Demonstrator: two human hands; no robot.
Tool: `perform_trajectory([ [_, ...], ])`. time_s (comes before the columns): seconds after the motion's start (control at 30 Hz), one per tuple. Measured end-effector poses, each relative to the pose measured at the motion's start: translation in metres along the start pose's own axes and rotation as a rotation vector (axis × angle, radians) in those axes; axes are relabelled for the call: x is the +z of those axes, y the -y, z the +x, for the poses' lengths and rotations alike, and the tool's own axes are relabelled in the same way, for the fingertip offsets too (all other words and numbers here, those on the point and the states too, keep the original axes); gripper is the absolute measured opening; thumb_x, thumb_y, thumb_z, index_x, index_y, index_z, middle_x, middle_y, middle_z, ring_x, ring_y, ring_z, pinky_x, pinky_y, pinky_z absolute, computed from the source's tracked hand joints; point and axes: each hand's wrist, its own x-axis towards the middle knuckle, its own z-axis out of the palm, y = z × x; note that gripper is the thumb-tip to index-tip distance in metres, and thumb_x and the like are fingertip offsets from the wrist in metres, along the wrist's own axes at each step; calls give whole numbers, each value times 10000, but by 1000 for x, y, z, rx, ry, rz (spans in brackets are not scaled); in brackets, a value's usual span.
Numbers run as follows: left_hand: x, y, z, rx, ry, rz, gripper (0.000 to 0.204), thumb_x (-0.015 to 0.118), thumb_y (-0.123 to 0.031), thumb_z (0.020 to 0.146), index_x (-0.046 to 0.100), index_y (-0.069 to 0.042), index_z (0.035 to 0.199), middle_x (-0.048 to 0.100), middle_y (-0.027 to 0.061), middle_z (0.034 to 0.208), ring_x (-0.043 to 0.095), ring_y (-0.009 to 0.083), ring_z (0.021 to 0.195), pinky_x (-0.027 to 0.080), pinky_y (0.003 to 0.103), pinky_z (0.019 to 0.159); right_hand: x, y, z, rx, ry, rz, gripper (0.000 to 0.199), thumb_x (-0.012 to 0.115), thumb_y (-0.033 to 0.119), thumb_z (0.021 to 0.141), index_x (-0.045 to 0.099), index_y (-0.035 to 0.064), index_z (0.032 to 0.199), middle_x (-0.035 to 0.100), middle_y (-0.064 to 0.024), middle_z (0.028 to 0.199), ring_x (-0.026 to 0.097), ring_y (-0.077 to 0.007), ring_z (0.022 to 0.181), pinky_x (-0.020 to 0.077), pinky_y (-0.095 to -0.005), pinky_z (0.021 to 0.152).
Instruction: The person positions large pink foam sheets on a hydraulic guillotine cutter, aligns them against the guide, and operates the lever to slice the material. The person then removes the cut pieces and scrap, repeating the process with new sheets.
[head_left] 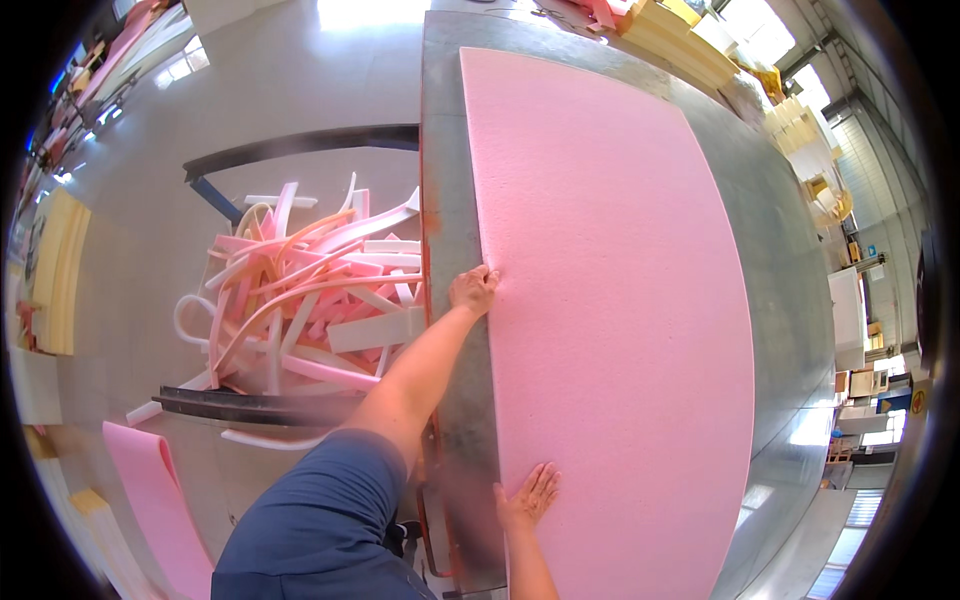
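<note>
A large pink foam sheet (620, 300) lies flat, its long left side running close to the edge of a grey metal table (790, 300). My left hand (475, 290) reaches far forward to that side. Its fingers are curled closed on the sheet's edge, and the foam dimples slightly beside them. Nearer to me, my right hand (530, 497) rests palm down on the sheet by the same edge, fingers stretched out and holding nothing. The fingertips of my left hand are partly hidden.
Left of the table, pink and white foam offcuts (310, 290) are heaped on the floor between two dark metal beams (300, 145). A folded pink foam strip (160, 500) lies at the lower left. Yellowish foam blocks (680, 45) stand beyond the table's far end.
</note>
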Motion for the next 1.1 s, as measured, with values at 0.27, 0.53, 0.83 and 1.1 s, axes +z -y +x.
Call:
perform_trajectory([
  [0.27,41,-8,10,157,78,199,376,510,-416,941,724,-108,959,709,188,941,677,392,903,518,529,808,17,-14,-7,-8,-48,-26,1077,727,525,792,177,-23,1537,161,-219,1613,83,-405,1504,82,-565,1198],
  [0.53,25,117,13,424,-3,-64,262,564,-221,968,600,16,860,605,116,865,555,236,789,503,371,760,-30,-19,-23,15,-167,443,924,735,414,817,268,62,1532,249,-154,1595,174,-350,1494,158,-509,1211],
  [0.83,19,106,-234,637,341,192,365,615,-256,968,566,-4,1228,622,167,1137,617,295,1020,506,405,887,50,-64,-184,243,-287,570,825,642,421,884,288,47,1528,221,-117,1618,136,-291,1515,139,-507,1215],
  [1.1,92,7,-450,1331,747,357,576,662,-208,899,450,-10,1396,417,207,1490,395,382,1376,329,458,1131,124,-144,-343,720,-562,511,738,625,360,896,342,30,1493,313,-140,1571,213,-323,1487,206,-492,1200],
])
